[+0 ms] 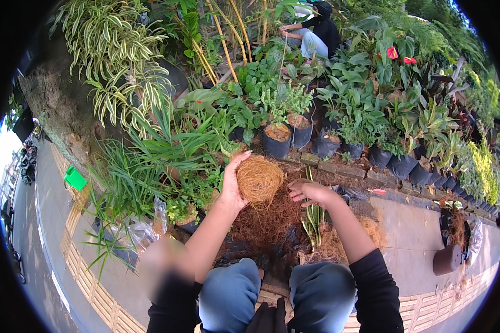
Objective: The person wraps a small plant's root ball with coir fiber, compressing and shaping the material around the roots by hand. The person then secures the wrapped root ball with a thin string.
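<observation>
My left hand grips the left side of a round ball of tan coconut fibre, held up before me. To its right, my right hand hovers with bent, parted fingers and holds nothing; a small gap lies between it and the ball. Beneath both hands spreads a heap of loose reddish-brown fibre on dark plastic. A snake plant with yellow-edged leaves stands just below my right hand. Lighter loose fibre lies beside it, partly behind my right forearm.
Potted plants in black grow bags line a low brick edging. Crumpled clear plastic lies at left, near a green plastic container. A brown pot lies at right. Another person crouches among plants at the back.
</observation>
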Tool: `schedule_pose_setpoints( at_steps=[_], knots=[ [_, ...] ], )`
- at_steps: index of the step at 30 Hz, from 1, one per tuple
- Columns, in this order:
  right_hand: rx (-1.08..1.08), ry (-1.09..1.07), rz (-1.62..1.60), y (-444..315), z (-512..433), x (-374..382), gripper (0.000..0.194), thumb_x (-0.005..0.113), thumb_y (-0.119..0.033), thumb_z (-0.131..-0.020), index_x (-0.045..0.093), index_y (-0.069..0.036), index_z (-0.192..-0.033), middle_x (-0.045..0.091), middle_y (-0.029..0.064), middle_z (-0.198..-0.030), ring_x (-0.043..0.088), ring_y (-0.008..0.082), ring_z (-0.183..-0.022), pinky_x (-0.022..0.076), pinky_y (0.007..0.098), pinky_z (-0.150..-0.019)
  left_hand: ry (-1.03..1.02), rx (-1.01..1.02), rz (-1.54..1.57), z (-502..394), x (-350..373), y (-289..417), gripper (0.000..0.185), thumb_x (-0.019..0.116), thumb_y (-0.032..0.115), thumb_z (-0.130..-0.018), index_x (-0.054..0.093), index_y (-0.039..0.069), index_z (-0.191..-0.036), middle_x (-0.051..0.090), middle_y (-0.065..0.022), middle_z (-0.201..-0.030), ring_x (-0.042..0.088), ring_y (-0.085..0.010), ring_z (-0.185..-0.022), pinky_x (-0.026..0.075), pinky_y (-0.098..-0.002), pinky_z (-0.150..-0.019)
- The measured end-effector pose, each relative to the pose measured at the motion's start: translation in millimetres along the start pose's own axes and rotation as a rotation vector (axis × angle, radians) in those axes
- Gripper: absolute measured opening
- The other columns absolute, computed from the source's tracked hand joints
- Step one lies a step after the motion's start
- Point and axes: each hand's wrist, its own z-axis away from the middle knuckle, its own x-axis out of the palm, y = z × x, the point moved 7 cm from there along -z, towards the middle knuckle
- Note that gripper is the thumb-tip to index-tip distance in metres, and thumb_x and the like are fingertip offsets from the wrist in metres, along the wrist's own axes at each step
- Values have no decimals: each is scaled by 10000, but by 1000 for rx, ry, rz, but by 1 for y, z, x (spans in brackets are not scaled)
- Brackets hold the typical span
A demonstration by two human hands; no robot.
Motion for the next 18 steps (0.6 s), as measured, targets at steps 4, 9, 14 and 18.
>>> schedule_pose_setpoints(
  at_steps=[4,9,14,18],
  knots=[
    [-236,53,598,-5,-15,-38,523,516,-73,-818,481,-33,-1338,553,146,-1316,498,238,-1264,397,382,-1047,101,-92,2,-11,-30,0,335,683,304,-815,512,142,-1054,659,-132,-976,658,-304,-912,559,-502,-795],
    [-486,-160,-349,5,-48,-45,531,539,121,-818,485,-11,-1330,511,187,-1364,425,299,-1336,349,392,-1111,168,-92,26,-38,-67,-16,343,685,291,-830,496,126,-1064,657,-138,-975,659,-302,-906,560,-493,-779],
    [-66,150,758,110,-120,-19,439,625,-5,-876,538,-89,-1298,516,171,-1364,496,295,-1270,432,376,-1030,183,-97,0,-52,-77,-45,360,681,276,-840,511,68,-1080,649,-151,-966,656,-295,-895,554,-465,-789],
    [-340,208,-94,131,-117,-51,498,508,154,-830,604,-112,-1241,396,109,-1479,343,269,-1393,403,355,-1043,44,-138,-64,-52,-74,-63,363,621,313,-884,595,-12,-1044,654,-174,-973,656,-297,-905,551,-445,-796]
  ],
)
